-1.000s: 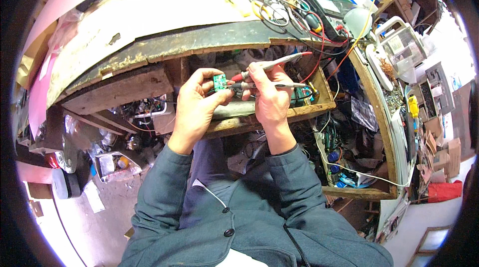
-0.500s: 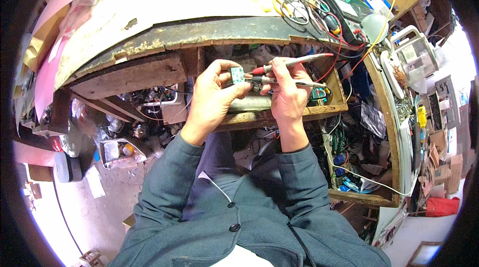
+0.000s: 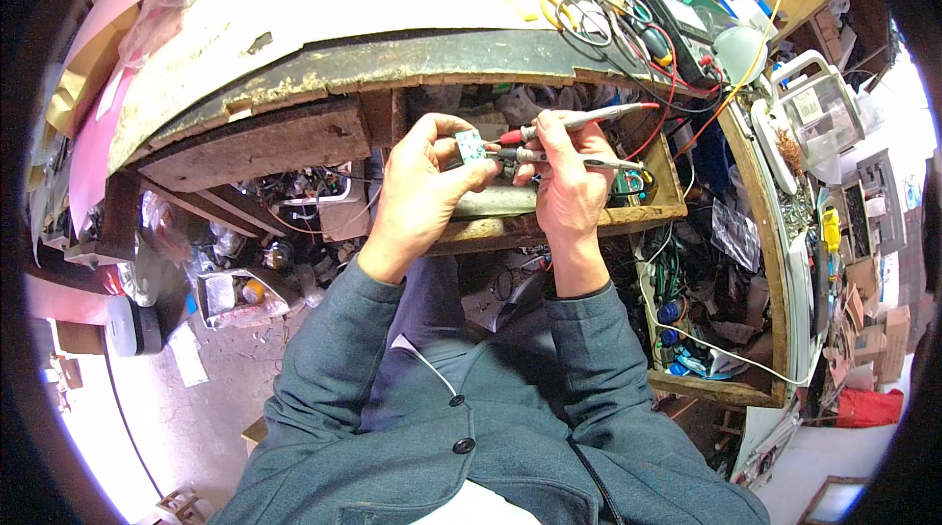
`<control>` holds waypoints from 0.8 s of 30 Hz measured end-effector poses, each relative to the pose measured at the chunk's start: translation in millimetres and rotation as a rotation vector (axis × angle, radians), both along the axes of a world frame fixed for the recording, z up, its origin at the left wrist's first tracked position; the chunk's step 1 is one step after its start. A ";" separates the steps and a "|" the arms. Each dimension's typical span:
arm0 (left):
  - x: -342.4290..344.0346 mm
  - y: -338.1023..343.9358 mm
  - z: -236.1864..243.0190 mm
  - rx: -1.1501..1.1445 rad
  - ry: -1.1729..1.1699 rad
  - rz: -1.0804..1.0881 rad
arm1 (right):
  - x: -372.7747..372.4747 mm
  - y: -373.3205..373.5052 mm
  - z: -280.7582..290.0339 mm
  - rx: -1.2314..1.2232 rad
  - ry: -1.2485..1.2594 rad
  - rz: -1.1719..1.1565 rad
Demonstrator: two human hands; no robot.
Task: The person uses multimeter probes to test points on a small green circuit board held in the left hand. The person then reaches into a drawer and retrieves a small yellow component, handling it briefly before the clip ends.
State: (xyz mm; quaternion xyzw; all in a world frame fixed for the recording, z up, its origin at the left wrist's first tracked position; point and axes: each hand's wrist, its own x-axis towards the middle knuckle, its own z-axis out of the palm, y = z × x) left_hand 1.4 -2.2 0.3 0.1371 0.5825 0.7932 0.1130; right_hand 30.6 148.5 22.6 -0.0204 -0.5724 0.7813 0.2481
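Observation:
My left hand [image 3: 417,188] pinches a small green circuit board [image 3: 470,146] between thumb and fingers, its face turned toward me. My right hand [image 3: 571,183] grips two test probes together. The upper is a red-and-grey probe [image 3: 589,117]; below it lies a black-and-grey probe [image 3: 599,162]. Both point left, with their tips at the board's right edge; whether they touch it is too small to tell. Thin leads trail from the probes' right ends. Both hands are over an open wooden drawer [image 3: 638,221] at the bench's front.
The wooden bench [image 3: 392,61] spans the far side, with a bright sheet on top. Tangled cables and a multimeter [image 3: 677,20] lie at its far right. A second wooden drawer [image 3: 721,390] full of parts is on the right. A clear plastic container [image 3: 819,118] stands beyond it.
The board and both hands have shifted very slightly, and the board is tilted a little differently. My grip on the board and the probes is the same.

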 end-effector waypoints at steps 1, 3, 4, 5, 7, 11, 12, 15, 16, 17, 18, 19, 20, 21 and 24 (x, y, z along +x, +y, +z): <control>-0.4 -0.1 -1.2 0.001 0.000 0.000 | 0.2 -0.3 0.1 0.001 0.001 0.001; -0.4 0.0 -1.3 0.005 -0.003 0.000 | 0.3 -0.1 -0.2 0.011 0.004 -0.002; 0.0 0.1 -0.3 0.009 -0.007 0.000 | 0.1 0.3 -1.0 0.018 0.008 -0.005; 0.5 0.3 0.3 0.012 -0.010 0.000 | 0.0 0.7 -1.9 0.027 0.011 -0.009; 0.7 1.1 1.1 0.006 -0.010 0.009 | -0.2 2.7 -2.3 0.023 -0.001 0.005; 1.1 1.1 2.5 0.011 -0.015 0.004 | 0.7 2.1 -0.8 -0.006 0.004 0.026; 0.4 -0.5 1.5 -0.015 -0.008 -0.011 | -0.7 3.5 -3.0 -0.001 0.004 0.050; 0.9 0.6 2.0 0.025 -0.015 -0.005 | -1.0 2.5 -1.0 -0.024 -0.006 0.044; 0.3 0.6 1.9 0.017 -0.021 -0.006 | -1.0 2.5 -1.1 -0.021 -0.001 0.040; 0.2 0.9 1.9 0.020 -0.023 -0.006 | -1.2 2.8 -1.5 -0.017 0.005 0.037; 0.9 0.3 1.9 0.021 -0.027 -0.004 | -1.1 3.0 -2.0 -0.016 0.008 0.037; 1.2 0.4 2.1 0.022 -0.031 0.000 | -1.4 4.1 -2.4 -0.010 0.011 0.043; 0.8 1.2 2.3 0.023 -0.024 0.000 | -2.1 5.1 -2.9 -0.005 0.013 0.050; 1.1 0.5 1.2 0.020 -0.022 0.003 | -2.3 3.9 -4.3 -0.003 0.011 0.060; 0.5 0.8 0.1 0.029 -0.019 -0.002 | 0.2 2.9 -0.1 -0.002 -0.031 0.033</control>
